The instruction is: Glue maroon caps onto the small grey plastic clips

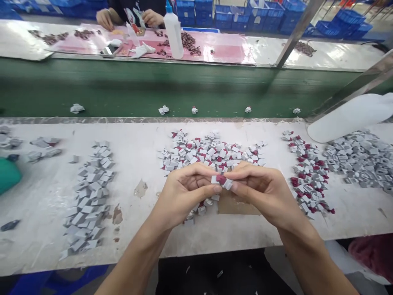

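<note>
A small grey and dark red part [220, 179] is held between both hands, above the middle of the white table. My left hand [187, 192] pinches its left side between thumb and fingers. My right hand [260, 186] grips its right, greyish end the same way. Behind and partly under the hands lies a pile of grey and red parts [196, 151]. A brown cardboard piece [238, 207] lies below my right hand, partly hidden by it.
Grey parts [89, 196] form a long pile at left. Red-grey parts [310, 172] and grey pieces [362, 157] lie at right, near a white bottle [346, 116]. Beyond the green conveyor [123, 90], a person's hands [106, 19] work at another table.
</note>
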The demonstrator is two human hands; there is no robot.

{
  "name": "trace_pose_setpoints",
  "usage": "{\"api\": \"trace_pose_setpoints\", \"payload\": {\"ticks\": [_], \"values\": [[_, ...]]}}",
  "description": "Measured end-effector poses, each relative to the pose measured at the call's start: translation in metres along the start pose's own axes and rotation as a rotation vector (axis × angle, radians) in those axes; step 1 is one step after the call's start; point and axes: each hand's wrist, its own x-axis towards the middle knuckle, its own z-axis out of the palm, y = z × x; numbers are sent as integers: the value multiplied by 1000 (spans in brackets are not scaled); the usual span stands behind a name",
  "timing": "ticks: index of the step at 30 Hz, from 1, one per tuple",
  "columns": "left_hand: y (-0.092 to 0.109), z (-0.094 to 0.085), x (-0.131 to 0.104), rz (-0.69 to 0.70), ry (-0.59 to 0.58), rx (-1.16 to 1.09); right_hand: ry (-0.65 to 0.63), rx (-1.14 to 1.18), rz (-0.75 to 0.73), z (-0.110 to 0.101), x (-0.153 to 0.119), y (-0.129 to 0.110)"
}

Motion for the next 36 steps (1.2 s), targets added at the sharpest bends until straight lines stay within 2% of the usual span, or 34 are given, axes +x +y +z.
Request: {"api": "trace_pose_setpoints", "payload": {"ticks": [4, 8, 11, 16, 23, 30, 36], "values": [[10, -10, 0, -29, -17, 54, -33, -20, 13, 4, 5, 0], [21, -22, 0, -136, -99, 25, -74, -57, 25, 6, 9, -4], [23, -28, 0, -170, -134, -3, -56, -117, 21, 9, 11, -4], [19, -33, -2, -94, -74, -128, -32, -28, 32, 22, 14, 3], [18, -48, -12, -34, -72, -96, 44, -182, -54, 42, 11, 5], [18, -55, -22, 24, -21, 0, -26, -281, -22, 51, 18, -7], [21, -57, -23, 42, -5, -24, -99, -212, 30, 53, 28, -11]]}}
